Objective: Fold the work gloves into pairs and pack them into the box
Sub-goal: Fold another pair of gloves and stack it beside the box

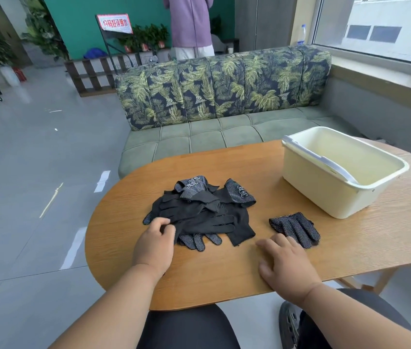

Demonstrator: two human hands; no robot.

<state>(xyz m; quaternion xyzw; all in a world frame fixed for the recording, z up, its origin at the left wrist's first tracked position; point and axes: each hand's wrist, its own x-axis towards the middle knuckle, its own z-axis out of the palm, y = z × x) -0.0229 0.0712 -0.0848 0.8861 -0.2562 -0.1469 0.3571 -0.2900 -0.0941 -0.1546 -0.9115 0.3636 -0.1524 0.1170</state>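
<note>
Pinching glove pile (199, 212) edge, seemingly: left hand (155, 245).

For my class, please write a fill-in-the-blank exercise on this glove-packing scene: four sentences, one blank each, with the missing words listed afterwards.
1. The cream box on the wooden table has ____ gloves inside it.
2. The left hand pinches the edge of the ____ of black gloves.
3. The right hand lies flat on the table with its fingers ____.
4. A separate dotted glove lies between the pile and the ____.

Missing words: no; pile; spread; box
</note>
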